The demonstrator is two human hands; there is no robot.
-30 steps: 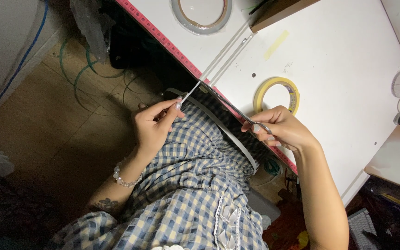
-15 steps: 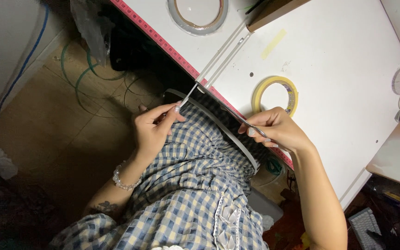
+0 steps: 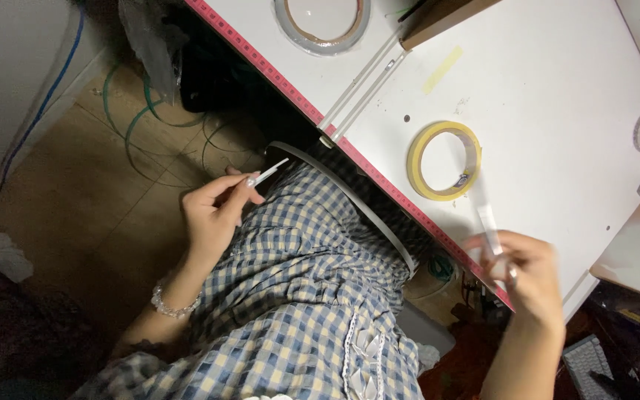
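- Our left hand (image 3: 216, 215) pinches a thin white strip (image 3: 270, 172) between thumb and fingertips; it pokes up toward the table edge (image 3: 379, 181)
- Our right hand (image 3: 524, 270) is blurred; its fingers seem closed on a short pale strip (image 3: 489, 222) above the white table
- Left wrist bent over our checked lap (image 3: 298, 296); right forearm reaches up from below
- A yellow tape roll (image 3: 444, 161) lies near the right hand; a grey ring (image 3: 323, 22) sits farther off

White table (image 3: 557, 89) — tape rolls (image 3: 444, 160)
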